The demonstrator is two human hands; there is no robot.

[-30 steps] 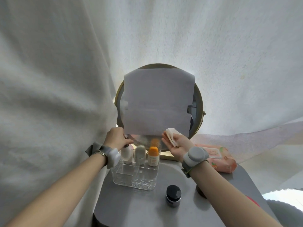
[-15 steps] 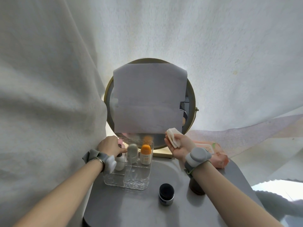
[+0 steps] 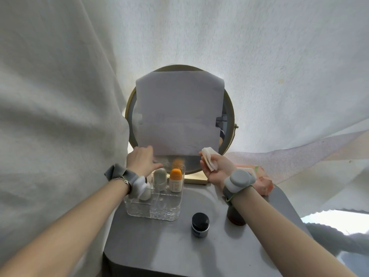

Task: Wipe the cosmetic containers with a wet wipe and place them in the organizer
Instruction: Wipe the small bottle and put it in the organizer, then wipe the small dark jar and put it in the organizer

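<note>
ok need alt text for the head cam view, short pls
A person's right hand holds a folded wet wipe while the left hand reaches over a clear organizer holding an orange-capped bottle. A black-lidded jar stands on the grey table.

White curtains (image 3: 259, 56) hung behind a small grey table (image 3: 159, 246); a round gold-framed mirror (image 3: 229, 108) stood on it, paper-covered, daylight glowing through the cloth
</note>
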